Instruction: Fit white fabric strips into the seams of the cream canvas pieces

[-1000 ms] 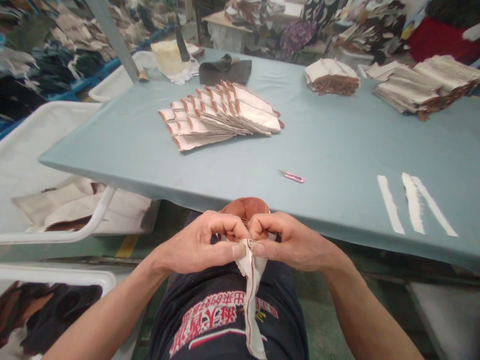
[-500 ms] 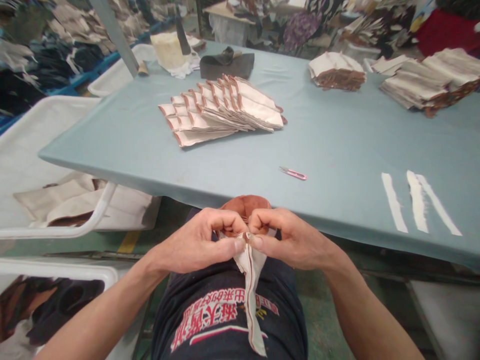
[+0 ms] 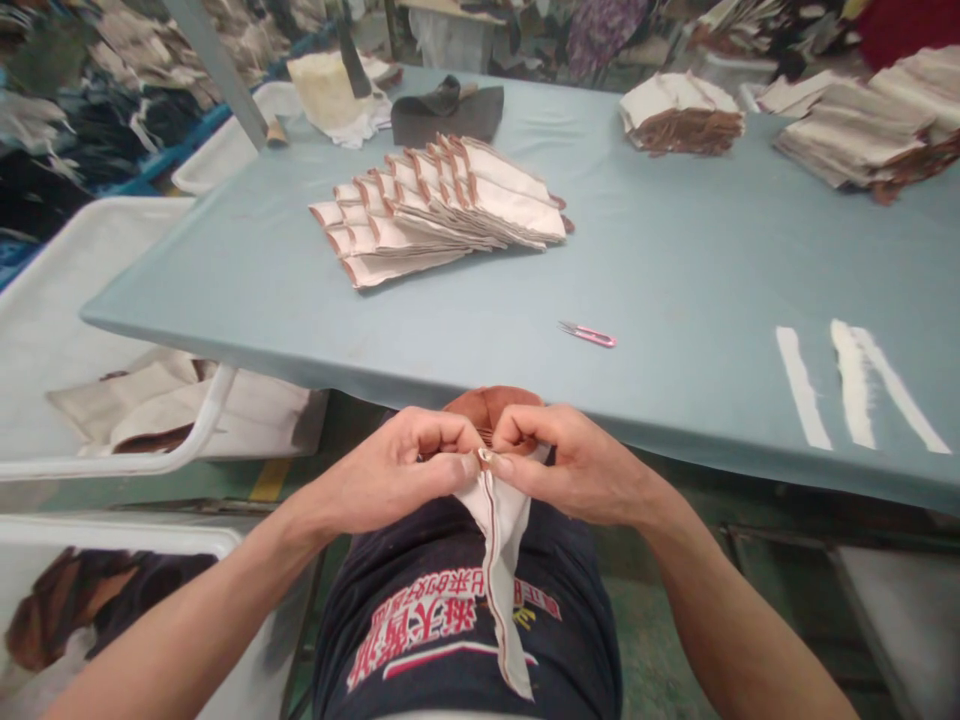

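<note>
My left hand [image 3: 409, 465] and my right hand [image 3: 566, 465] meet in front of my body, thumbs and fingers pinching a sewn piece of cream fabric [image 3: 506, 530] with a brown lining. The pinched spot is at the top of a seam edged in dark brown; a narrow tail hangs down over my dark printed apron [image 3: 420, 640]. Behind my fingers a curved brown part [image 3: 491, 402] of the piece shows near the table edge. Both thumbs press close together, so the exact grip is partly hidden. Beyond my hands, pink-handled thread snips [image 3: 589, 334] lie on the table.
A fanned pile of cream and brown pieces [image 3: 442, 205] lies on the blue-green table [image 3: 247, 300]. More stacks [image 3: 682, 115] stand at the back right, white strips [image 3: 802, 385] at the right. White bins [image 3: 112, 455] with fabric stand left. A metal post [image 3: 217, 65] rises at the back left.
Both hands keep their pinch on the fabric piece and shift slightly, with the seam turned a little to the left. The camera view has tilted down slightly.
</note>
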`<state>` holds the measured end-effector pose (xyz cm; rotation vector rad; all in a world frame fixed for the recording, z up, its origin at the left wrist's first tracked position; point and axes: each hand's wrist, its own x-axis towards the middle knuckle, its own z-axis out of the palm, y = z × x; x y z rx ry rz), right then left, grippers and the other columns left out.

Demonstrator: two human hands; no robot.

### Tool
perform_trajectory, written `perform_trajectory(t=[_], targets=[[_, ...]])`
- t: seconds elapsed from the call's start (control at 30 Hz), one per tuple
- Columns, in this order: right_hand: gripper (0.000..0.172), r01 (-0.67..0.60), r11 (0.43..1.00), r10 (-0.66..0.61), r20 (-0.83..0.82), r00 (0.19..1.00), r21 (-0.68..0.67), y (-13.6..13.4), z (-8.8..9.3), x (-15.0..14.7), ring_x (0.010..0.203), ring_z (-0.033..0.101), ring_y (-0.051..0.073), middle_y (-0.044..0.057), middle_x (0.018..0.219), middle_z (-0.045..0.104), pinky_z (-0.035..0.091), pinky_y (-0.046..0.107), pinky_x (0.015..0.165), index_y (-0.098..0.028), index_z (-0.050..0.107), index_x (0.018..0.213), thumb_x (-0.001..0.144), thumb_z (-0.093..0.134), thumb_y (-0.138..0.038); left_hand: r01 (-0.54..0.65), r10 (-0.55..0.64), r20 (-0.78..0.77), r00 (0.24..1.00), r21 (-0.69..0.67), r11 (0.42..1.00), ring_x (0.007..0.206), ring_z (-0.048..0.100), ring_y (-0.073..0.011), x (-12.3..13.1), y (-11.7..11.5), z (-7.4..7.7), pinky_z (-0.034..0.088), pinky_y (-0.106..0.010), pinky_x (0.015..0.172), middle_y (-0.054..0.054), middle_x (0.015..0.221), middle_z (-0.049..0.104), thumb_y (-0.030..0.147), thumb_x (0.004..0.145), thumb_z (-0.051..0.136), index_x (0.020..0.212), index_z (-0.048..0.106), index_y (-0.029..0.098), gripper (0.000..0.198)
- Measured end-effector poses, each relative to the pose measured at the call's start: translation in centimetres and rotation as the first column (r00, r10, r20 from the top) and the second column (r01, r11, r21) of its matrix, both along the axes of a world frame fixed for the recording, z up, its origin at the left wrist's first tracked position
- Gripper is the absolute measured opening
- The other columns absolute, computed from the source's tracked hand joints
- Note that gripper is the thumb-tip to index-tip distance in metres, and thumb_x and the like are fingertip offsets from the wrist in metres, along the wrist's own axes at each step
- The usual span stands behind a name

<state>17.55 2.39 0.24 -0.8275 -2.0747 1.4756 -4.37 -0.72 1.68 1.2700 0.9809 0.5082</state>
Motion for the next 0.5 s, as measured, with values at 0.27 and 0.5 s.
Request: perform_trajectory(t=[0.27, 0.5], targets=[[0.009, 0.207, 0.933, -0.201, -0.05, 0.978, 0.294, -0.7, 1.2, -0.2, 0.087, 0.064, 0.017, 0.002, 0.092, 0.071, 0.049, 0.03, 0.081, -0.02, 0.062, 0.092, 0.089, 0.062, -0.012, -0.094, 0.096, 0.027, 0.995, -0.048, 0.994, 0.065, 0.05, -0.0107, 0.4, 0.6, 0.8, 0.042, -0.021, 0.065, 0.003, 0.065, 0.058, 0.025, 0.079, 0.061, 0.069, 0.066, 0.014, 0.016], [0.01, 0.22, 0.721, -0.26, -0.037, 0.965, 0.657, -3.2, 2.5, -0.3, 0.075, 0.066, 0.019, 0.004, 0.085, 0.074, 0.048, 0.032, 0.07, -0.021, 0.062, 0.102, 0.094, 0.066, -0.018, -0.211, 0.219, -0.064, 0.974, 0.113, 0.971, 0.057, 0.045, -0.0101, 1.1, -0.3, 1.8, 0.036, -0.021, 0.055, 0.004, 0.058, 0.054, 0.029, 0.081, 0.057, 0.065, 0.065, 0.014, 0.024]])
